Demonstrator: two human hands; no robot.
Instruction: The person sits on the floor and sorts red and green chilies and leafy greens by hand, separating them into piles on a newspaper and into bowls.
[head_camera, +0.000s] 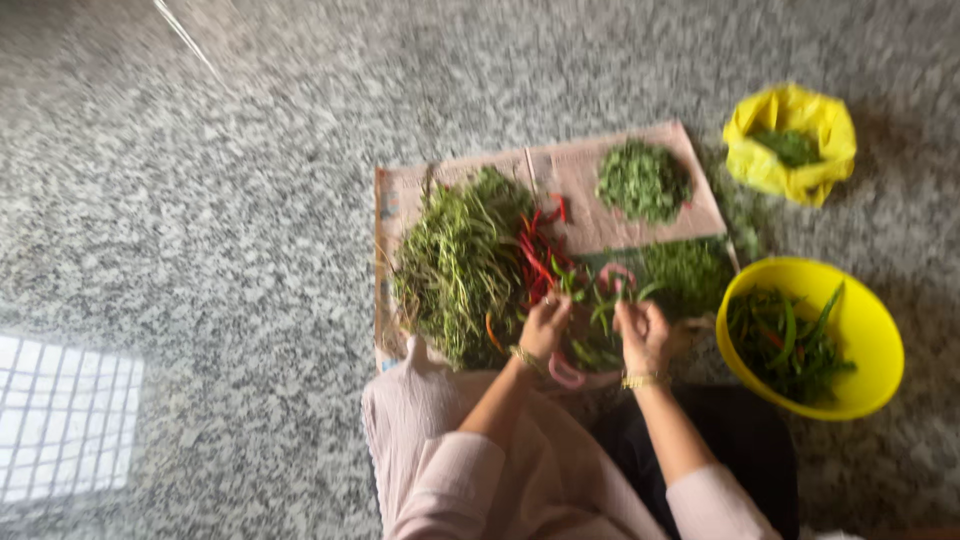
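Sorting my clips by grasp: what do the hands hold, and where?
Both the left hand and right hand rest among green chillies; blur hides any grip.

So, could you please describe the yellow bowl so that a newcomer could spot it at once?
Start at the sheet of newspaper spread on the speckled stone floor. Just off its lower right corner, beside the right hand, sits the yellow bowl. Unlike the crumpled yellow bag above it, it is round, rigid and holds long green pods.

One yellow bowl (812, 335), one yellow bag (790, 140), one newspaper sheet (590, 185), two hands, three heaps of greens.
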